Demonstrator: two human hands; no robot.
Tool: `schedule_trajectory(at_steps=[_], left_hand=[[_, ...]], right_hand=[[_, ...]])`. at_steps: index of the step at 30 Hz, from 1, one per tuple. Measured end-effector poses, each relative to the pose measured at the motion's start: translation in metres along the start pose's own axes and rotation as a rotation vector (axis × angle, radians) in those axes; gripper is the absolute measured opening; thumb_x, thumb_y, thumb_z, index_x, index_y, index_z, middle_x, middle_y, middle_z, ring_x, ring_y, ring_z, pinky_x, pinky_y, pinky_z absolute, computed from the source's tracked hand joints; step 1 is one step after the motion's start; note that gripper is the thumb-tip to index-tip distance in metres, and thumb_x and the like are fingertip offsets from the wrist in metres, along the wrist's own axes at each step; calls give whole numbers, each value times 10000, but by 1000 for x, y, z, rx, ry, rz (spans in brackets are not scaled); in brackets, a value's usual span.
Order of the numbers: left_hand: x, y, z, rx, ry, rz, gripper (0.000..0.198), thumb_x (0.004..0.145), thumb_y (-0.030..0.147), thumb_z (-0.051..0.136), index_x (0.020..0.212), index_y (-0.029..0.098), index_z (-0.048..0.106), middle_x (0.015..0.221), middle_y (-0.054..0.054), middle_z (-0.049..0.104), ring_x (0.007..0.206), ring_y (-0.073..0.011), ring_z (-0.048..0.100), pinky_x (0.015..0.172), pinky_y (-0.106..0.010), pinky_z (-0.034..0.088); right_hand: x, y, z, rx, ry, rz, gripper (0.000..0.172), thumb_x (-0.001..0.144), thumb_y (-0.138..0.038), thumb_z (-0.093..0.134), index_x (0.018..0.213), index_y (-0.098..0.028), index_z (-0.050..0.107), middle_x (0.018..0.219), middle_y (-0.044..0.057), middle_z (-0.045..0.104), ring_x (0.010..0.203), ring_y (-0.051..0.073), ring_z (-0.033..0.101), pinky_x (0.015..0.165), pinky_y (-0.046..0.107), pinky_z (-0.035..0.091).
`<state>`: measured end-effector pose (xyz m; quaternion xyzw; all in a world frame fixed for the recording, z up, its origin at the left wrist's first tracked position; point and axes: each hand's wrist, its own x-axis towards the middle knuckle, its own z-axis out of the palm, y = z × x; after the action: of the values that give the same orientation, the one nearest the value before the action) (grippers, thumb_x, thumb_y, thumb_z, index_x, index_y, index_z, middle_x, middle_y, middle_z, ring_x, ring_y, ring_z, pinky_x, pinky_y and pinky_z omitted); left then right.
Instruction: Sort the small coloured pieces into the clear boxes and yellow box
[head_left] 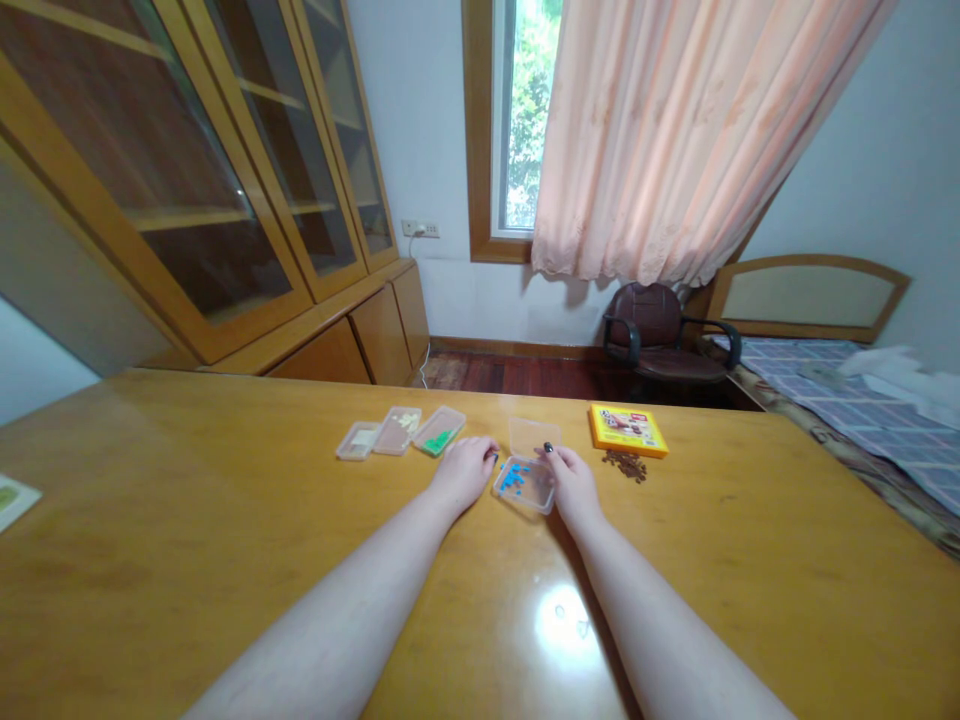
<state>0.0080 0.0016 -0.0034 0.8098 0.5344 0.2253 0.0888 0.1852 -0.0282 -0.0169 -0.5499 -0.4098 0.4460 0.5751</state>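
The right hand (pixel 576 488) grips the right side of an open clear box (pixel 537 492) on the table (pixel 150 530), blue bits (pixel 513 478) lying toward its left side, while the left hand (pixel 465 472) curls just beside its left edge, and I cannot tell whether it holds anything. Brown bits (pixel 628 466) lie right of the right hand, just before a yellow pack (pixel 628 430); three more boxes, the closest holding green bits (pixel 437 441), sit beyond the left hand. Farther off stand a chair (pixel 652 322) and a bed (pixel 862 385).
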Motion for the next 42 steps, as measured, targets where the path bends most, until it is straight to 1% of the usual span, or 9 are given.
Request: schedule_trajectory(at_steps=[3,10,17,24,28,31,38,42], left_hand=[[0,-1,1,1,0,3,180,801,174,503,924,198,633,908,-33,668,847,-162,583,782,-270,421],[-1,-2,1,-22,-10,26,156,796,183,512,869,205,647,880,-23,670,839,-156,580,795,-272,426],[0,-3,2,-40,-20,4,172,794,171,503,890,193,644,888,-35,665,842,-159,577,788,-268,424],[0,-2,1,-49,-28,-10,141,781,159,528,852,191,646,868,-29,665,833,-155,573,790,-272,421],[1,-3,2,-38,-17,-8,142,777,160,527,848,195,645,851,-24,667,815,-155,571,769,-271,418],[1,-3,2,-24,-31,-21,138,778,168,530,845,195,648,848,-23,670,814,-157,570,768,-274,416],[1,-2,0,18,-49,-10,150,793,185,526,859,205,659,860,-24,675,832,-165,571,784,-283,410],[1,-3,1,27,-51,-7,139,791,189,537,841,203,666,865,-32,674,837,-165,569,788,-284,408]], right_hand=[[-1,-1,0,-10,-5,3,389,666,-530,590,747,-155,655,590,11,570,512,132,447,495,251,337],[-1,-1,0,-17,-12,11,394,665,-533,591,757,-154,652,604,21,594,507,131,454,488,247,337],[0,-1,0,-12,-16,10,397,653,-536,596,741,-152,648,573,-3,560,495,119,440,490,244,335],[-1,-2,0,-49,-24,-3,361,666,-516,590,717,-162,639,534,-16,543,478,117,415,486,245,314],[-1,-1,0,-49,-37,-14,359,674,-511,584,733,-160,638,567,-6,554,520,129,445,500,245,323],[0,1,0,-40,-43,-14,364,677,-508,584,753,-156,637,614,13,581,554,139,467,505,244,327],[1,3,0,-40,-28,-5,388,660,-541,592,727,-161,634,602,17,587,542,143,477,497,247,332],[1,3,0,-37,-35,-4,371,671,-529,588,738,-166,633,603,18,589,546,145,480,499,246,339]])
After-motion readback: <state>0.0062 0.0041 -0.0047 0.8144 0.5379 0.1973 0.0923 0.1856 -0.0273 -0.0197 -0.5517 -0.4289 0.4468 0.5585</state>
